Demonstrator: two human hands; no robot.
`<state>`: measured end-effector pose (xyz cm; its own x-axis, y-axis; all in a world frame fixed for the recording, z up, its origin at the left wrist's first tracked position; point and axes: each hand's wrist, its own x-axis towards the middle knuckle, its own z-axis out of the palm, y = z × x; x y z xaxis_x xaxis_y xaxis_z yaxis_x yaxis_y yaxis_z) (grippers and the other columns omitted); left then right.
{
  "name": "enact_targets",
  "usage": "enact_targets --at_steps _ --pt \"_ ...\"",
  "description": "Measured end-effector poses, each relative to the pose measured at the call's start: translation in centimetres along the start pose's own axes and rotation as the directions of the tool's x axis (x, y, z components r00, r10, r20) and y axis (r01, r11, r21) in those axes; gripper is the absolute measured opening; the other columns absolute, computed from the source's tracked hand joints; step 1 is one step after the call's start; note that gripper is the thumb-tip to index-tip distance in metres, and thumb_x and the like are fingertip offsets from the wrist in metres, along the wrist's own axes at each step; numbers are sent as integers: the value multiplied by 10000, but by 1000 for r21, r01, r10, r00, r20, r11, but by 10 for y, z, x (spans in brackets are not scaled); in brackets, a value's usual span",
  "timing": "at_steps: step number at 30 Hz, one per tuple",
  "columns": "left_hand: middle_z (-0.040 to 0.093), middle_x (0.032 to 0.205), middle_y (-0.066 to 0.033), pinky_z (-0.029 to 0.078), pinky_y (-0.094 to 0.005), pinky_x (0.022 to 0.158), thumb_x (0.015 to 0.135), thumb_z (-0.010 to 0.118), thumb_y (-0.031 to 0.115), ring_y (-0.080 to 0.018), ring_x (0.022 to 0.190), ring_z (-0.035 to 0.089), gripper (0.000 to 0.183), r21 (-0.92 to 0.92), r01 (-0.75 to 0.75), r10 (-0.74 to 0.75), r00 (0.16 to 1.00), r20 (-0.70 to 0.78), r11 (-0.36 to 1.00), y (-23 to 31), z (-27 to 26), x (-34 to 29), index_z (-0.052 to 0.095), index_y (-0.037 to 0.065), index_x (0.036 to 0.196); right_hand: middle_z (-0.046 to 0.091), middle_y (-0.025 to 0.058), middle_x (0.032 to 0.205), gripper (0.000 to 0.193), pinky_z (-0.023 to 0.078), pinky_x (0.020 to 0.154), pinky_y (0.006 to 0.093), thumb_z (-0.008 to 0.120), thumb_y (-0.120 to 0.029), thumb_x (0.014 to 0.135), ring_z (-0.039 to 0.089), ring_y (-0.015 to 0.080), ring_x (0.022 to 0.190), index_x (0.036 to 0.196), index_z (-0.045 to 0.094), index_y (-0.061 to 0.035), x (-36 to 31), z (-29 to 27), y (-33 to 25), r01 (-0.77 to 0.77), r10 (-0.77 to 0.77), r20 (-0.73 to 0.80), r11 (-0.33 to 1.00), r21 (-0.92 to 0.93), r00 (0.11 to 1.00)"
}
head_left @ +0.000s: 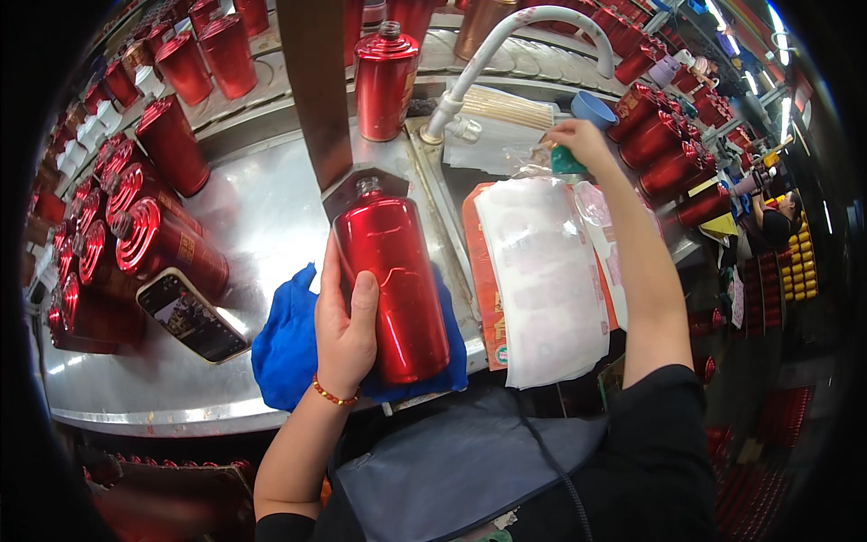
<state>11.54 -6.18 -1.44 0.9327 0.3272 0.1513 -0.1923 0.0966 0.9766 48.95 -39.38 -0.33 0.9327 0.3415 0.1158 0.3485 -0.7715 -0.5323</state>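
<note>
My left hand (348,330) is wrapped around the side of a shiny red bottle (395,280). The bottle lies tilted over a blue cloth (284,339), its threaded neck pointing away from me, and its visible face carries no print. My right arm reaches forward past a stack of whitish printed sheets (542,280). At its end my right hand (582,144) pinches a small green flat piece (567,161) above the far edge of those sheets, beside crumpled clear film (533,163). The fingertips are partly hidden.
Several red bottles (172,244) crowd the left of the metal table (262,208), near a propped phone (191,316). One bottle (386,81) stands behind a metal post (316,90). A curved white tap (492,45) and a blue bowl (593,110) are at the back. Bottles line the conveyor (271,59).
</note>
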Motion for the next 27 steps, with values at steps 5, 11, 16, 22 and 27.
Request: enact_targets --at_steps 5,11,16,22,27 --pt "507 1469 -181 427 -329 1082 1079 515 238 -208 1291 539 673 77 -52 56 997 -46 996 3 6 5 199 -55 1596 741 90 824 205 524 696 271 698 -200 925 687 126 742 1011 743 -19 -49 -55 -106 286 -287 -7 956 -61 958" --pt "587 1368 -188 479 -317 1021 1024 625 227 -203 1190 613 773 181 14 -9 1000 -28 983 21 8 8 190 -75 1587 740 84 859 155 534 718 264 610 -134 988 685 130 741 1041 691 -13 -119 -75 -215 495 -495 91 869 33 864" --pt "521 1441 -170 441 -312 1077 1031 623 209 -181 1270 548 796 -63 116 -115 993 30 991 24 7 11 141 -81 1594 728 111 911 126 571 691 281 605 60 927 719 166 783 1010 697 40 -160 -85 -269 643 -703 245 710 286 667" --pt "504 1451 -158 440 -306 1079 1034 617 191 -165 1284 527 803 -135 147 -144 989 35 980 27 8 11 116 -103 1588 736 106 849 133 545 625 292 645 46 856 699 187 704 945 738 13 -157 -67 -299 634 -780 335 625 456 529" --pt "514 1442 -152 437 -322 1085 1085 504 288 -187 1293 528 669 -351 187 -145 979 144 917 33 4 19 202 -35 1588 727 81 848 75 537 694 264 675 -15 928 694 147 741 985 719 5 -132 -2 -289 535 -738 360 666 519 571"
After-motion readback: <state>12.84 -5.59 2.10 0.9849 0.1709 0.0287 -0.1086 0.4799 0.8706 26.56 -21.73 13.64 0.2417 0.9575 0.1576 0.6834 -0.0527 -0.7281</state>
